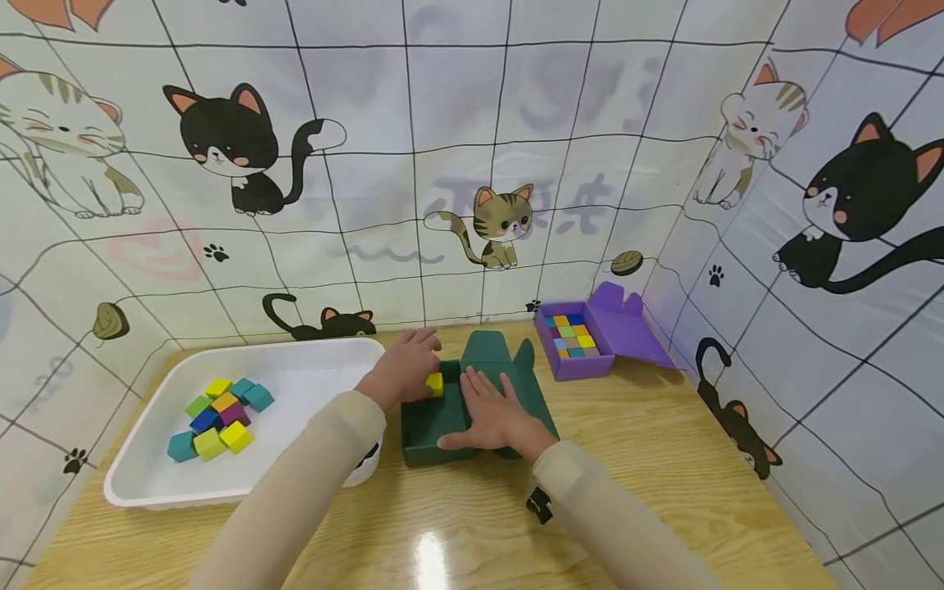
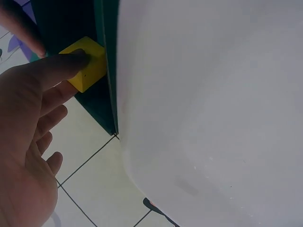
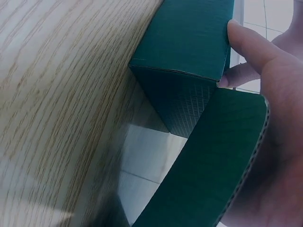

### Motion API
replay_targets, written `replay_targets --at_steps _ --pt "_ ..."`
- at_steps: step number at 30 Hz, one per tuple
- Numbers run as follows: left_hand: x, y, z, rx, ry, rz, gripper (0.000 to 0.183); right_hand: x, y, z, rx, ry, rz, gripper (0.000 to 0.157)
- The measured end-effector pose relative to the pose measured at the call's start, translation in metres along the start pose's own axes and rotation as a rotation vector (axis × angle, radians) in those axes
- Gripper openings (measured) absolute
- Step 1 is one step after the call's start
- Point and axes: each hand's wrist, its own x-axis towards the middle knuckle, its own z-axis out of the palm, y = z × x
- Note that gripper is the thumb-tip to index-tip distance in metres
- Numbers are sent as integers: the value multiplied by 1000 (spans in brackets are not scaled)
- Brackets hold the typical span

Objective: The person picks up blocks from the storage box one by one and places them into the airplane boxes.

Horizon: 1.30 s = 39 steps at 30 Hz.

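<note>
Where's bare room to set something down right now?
Bare table lies between left sleeve and right sleeve, and further right, in front of the purple box. The white tray is bare between its blocks and the left hand. Crowded: the green box, under that hand and the right hand.

We can read no word, brand or number in any of the three views. The nearest thing to lettering stands on the white wall [image 1: 457, 291]: grey-violet strokes [image 1: 590, 201], beyond and up to the right from the fingers [image 1: 481, 387] of the right hand [image 1: 496, 418], shaped like characters yet too faint for us to make out. Higher above those fingers we see paler grey marks [image 1: 564, 106]; beyond the left hand's [image 1: 404, 362] fingers, a faint wavy line [image 1: 391, 252]; and well to their left, a blurred pink mark [image 1: 158, 256], all illegible to us.
</note>
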Motion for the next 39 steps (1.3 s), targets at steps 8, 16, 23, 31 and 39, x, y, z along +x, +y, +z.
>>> replay_targets --at_steps 8,16,23,31,39 --pt "5 3 7 82 -25 26 38 -1 -1 2 -4 6 -6 113" --pt "7 4 15 132 -41 37 29 -2 -3 0 -6 4 -7 112" --pt "8 5 19 135 -34 40 26 -1 -2 1 -16 5 -4 113" --pt "7 4 18 133 -45 28 30 -2 -3 1 -9 6 -4 112" --pt "6 4 18 148 -19 9 28 -2 -3 1 -8 5 -1 112"
